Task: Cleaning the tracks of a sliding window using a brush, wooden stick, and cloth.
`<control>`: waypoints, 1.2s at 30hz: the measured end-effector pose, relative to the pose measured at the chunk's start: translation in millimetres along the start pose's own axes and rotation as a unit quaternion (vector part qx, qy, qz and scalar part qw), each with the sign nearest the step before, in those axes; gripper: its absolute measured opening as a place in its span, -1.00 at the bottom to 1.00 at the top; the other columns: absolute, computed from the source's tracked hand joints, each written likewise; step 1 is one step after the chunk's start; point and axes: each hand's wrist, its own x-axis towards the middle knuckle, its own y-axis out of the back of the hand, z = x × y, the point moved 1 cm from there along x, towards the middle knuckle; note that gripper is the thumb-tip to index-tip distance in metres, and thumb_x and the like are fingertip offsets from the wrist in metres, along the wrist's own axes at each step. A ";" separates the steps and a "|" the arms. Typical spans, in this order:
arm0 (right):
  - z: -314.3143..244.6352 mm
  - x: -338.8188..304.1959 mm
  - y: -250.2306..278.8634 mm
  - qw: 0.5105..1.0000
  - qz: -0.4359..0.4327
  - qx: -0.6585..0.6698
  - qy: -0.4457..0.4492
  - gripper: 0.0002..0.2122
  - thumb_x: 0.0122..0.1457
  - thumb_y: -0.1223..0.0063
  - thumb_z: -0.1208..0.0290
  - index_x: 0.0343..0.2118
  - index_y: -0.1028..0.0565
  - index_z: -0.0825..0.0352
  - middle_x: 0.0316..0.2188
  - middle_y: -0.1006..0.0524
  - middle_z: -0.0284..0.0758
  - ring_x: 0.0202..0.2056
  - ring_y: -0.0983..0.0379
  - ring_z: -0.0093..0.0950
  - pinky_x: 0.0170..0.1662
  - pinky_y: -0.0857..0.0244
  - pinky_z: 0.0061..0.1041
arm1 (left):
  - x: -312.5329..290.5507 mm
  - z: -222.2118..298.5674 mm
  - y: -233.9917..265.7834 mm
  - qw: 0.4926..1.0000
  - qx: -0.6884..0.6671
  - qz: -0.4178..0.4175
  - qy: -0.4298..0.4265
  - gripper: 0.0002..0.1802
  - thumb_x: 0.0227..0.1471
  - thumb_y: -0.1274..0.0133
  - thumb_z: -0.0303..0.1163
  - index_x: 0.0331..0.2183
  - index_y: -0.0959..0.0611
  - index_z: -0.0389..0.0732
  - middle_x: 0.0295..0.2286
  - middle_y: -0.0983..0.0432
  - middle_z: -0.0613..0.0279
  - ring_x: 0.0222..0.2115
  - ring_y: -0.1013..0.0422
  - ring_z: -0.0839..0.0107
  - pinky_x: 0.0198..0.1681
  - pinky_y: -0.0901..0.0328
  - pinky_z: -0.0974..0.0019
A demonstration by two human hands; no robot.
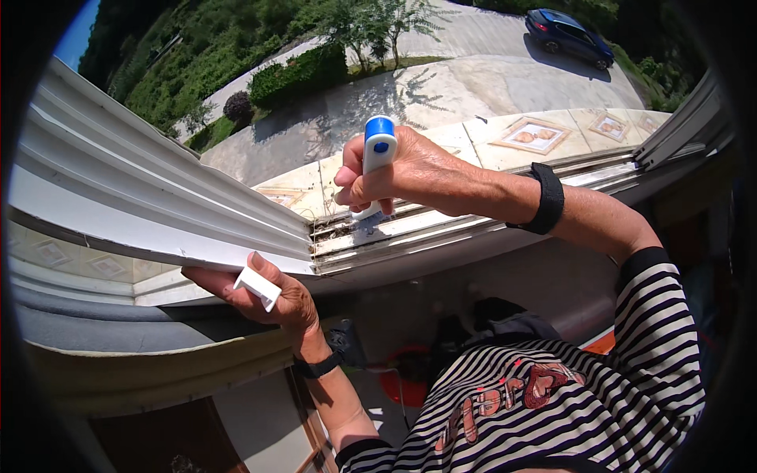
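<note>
My right hand (414,169) is closed around the white handle of a cleaning brush (379,150), whose top end has a blue cap. The brush stands nearly upright, its lower end down at the window track (410,229); its bristles cannot be made out. Dark dirt and dry bits lie in the track beside it, by the corner of the white window frame (260,229). Lower left, my left hand (293,298) holds a small white U-shaped plastic piece (259,288) by the thumb. The fingers of that hand reach along the underside of the frame.
Outside the window runs a tiled ledge (489,134) with patterned tiles. Beyond it are a concrete yard (489,87), a hedge (300,75) and a dark parked car (568,35). Below the sill, a red object (402,386) sits near the floor, partly hidden.
</note>
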 end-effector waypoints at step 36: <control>-17.9 1.9 91.0 0.992 -0.068 -0.091 -0.059 -0.78 -0.14 -0.17 0.51 -0.44 -0.36 0.34 -0.62 -0.50 -0.27 -0.56 -0.49 -0.53 -0.64 -0.27 -0.67 | -14.6 -10.9 0.9 0.997 0.066 -0.010 -0.028 -0.83 0.06 0.06 -0.46 -0.37 -0.48 -0.41 -0.33 -0.39 -0.20 -0.39 -0.33 -0.06 -0.31 -0.24 0.07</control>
